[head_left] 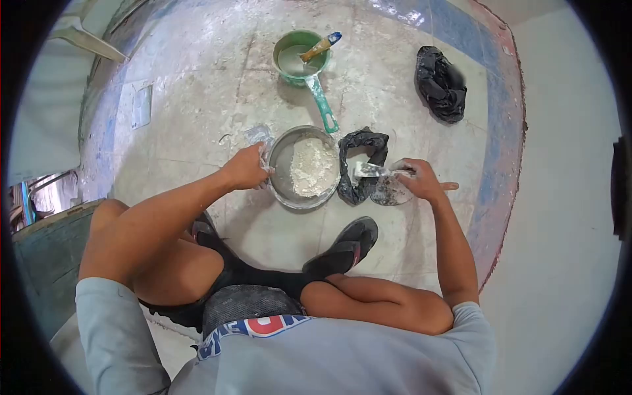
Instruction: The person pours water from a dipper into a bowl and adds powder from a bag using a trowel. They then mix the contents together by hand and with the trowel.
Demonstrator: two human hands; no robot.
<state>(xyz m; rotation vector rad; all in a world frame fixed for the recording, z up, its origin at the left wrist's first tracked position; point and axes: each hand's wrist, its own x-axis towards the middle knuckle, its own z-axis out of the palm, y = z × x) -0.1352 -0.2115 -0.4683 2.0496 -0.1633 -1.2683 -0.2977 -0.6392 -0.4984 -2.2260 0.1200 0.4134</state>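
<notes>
On the dusty floor (197, 99) ahead of the bent legs, the left hand (247, 168) closes its grip on the rim of a pan (281, 164) of white powder (311, 166). Just beside it, the right hand (421, 179) pinches a trowel (367, 171) over a black bag (359, 146). A green pot (299, 66) stands farther off.

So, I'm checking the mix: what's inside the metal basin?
The metal basin holds a heap of white powder toward its right side; bare grey bottom shows at left. The left hand grips its rim. Anything beneath the heap is covered.
</notes>
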